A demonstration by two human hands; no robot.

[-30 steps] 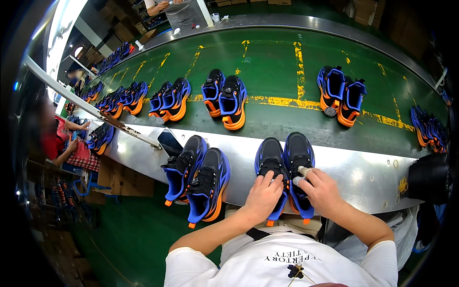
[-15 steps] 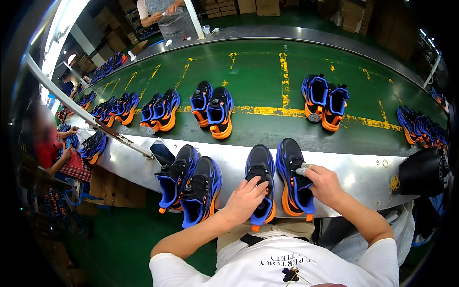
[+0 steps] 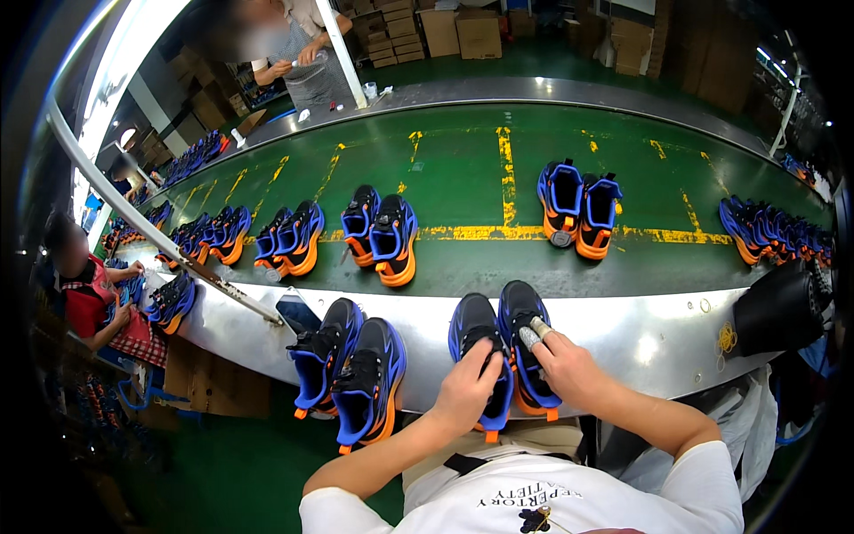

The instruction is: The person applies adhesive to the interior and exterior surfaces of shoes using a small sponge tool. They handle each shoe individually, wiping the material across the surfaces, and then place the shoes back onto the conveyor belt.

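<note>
Two blue, black and orange sneakers stand side by side on the metal ledge (image 3: 640, 343) in front of me. My left hand (image 3: 469, 392) lies on top of the left sneaker (image 3: 476, 331), gripping its laces area. My right hand (image 3: 562, 367) rests on the right sneaker (image 3: 520, 313), with a small grey object (image 3: 530, 336) pinched in its fingers against the tongue. Another pair of the same sneakers (image 3: 351, 374) sits to my left on the ledge, toes hanging over the edge.
A green conveyor belt (image 3: 463, 178) with yellow lines carries more sneaker pairs (image 3: 578, 206), (image 3: 382, 233). A black round object (image 3: 783, 307) stands at the right. One seated person (image 3: 84, 294) works at the left, another person (image 3: 298, 53) stands across the belt. Cardboard boxes (image 3: 463, 31) are stacked behind.
The view has shifted and the sneaker pairs on the belt have moved left. My hands stay on the same pair, the right hand's fingers moving slightly on the tongue.
</note>
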